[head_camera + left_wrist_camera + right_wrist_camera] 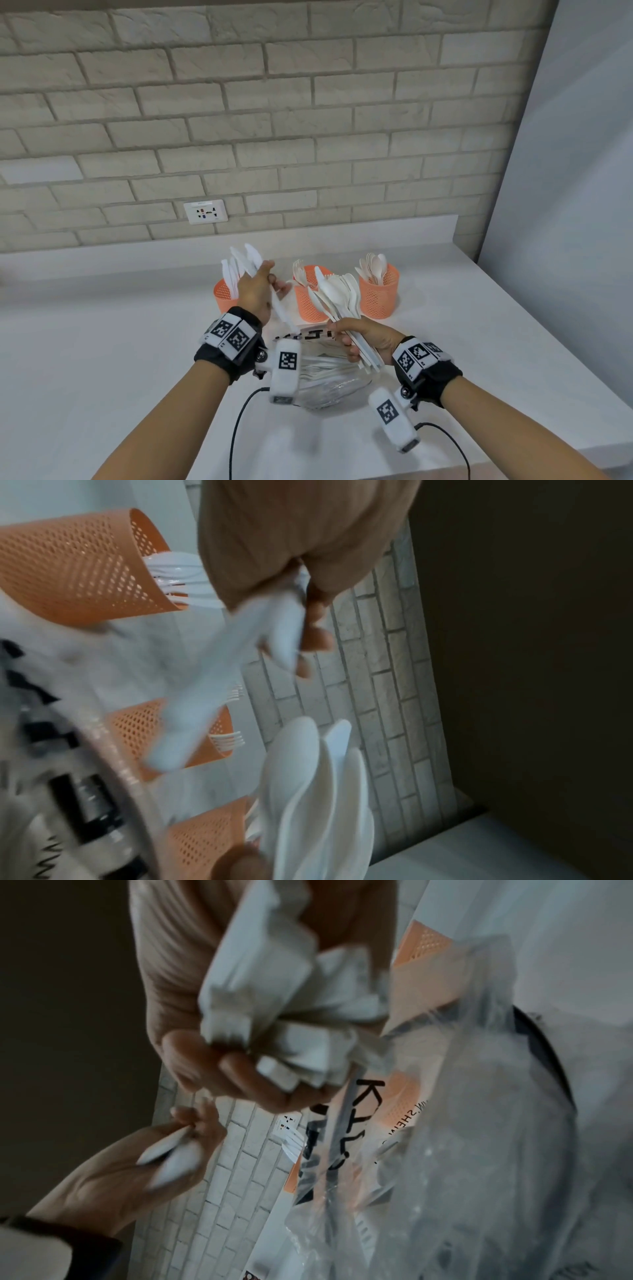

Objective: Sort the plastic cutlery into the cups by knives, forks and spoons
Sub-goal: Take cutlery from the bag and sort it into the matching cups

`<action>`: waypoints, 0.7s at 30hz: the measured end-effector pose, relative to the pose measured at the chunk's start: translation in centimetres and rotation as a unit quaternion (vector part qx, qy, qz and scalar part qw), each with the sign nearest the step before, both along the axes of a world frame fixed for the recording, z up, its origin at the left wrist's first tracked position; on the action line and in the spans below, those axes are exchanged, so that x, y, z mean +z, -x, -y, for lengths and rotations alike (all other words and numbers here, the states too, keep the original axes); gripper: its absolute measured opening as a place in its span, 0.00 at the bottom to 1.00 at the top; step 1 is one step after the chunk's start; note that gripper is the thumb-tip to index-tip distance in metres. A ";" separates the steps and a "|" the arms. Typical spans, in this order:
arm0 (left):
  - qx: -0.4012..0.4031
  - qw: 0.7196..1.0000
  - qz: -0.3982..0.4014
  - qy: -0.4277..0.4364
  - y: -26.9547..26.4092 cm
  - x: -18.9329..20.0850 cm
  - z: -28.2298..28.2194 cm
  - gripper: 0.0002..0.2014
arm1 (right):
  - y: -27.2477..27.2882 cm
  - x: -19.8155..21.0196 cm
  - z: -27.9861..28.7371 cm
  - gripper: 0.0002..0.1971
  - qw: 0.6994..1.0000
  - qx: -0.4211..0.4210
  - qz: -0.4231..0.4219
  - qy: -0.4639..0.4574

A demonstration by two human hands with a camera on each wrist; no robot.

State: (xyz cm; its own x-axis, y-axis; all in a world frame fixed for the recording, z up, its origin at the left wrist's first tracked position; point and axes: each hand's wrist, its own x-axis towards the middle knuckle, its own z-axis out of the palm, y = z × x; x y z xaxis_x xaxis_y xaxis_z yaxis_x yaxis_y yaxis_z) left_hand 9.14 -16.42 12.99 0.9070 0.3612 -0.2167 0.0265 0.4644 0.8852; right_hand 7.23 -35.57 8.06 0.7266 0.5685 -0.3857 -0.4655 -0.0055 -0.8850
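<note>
The left hand (255,291) pinches two knives (260,274) above the left cup (224,294); the right hand (366,339) clutches a mixed bundle (342,298) over the bench (102,359). The bundle's loose grip could spill pieces, and a hasty drop could send the knives past the cup.

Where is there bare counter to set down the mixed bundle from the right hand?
Bare counter lies left of the left cup, and more lies right of the right cup, out to the counter's edge. It is crowded in the middle: the plastic bag sits before the middle cup, under both hands.
</note>
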 end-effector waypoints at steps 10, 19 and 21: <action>-0.147 0.952 0.015 -0.268 1.7 -0.4 2.6 0.07 | 0.2 0.5 -0.3 0.10 0.999 0.024 -0.028 -0.021; -0.065 0.975 0.035 -0.208 1.1 0.3 2.2 0.09 | 0.6 0.4 0.3 0.10 0.999 0.038 -0.011 -0.009; -0.073 0.976 0.041 -0.199 1.2 0.3 2.0 0.09 | 0.6 0.4 0.2 0.10 0.999 0.034 -0.006 -0.003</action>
State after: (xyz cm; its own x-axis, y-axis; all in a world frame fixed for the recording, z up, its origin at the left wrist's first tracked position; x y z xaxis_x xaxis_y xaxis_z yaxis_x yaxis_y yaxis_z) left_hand 7.93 -18.46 13.26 0.9634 0.2681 -0.0101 -0.0119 0.0803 0.9967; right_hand 6.61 -35.80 8.46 0.6809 0.6197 -0.3903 -0.4750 -0.0319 -0.8794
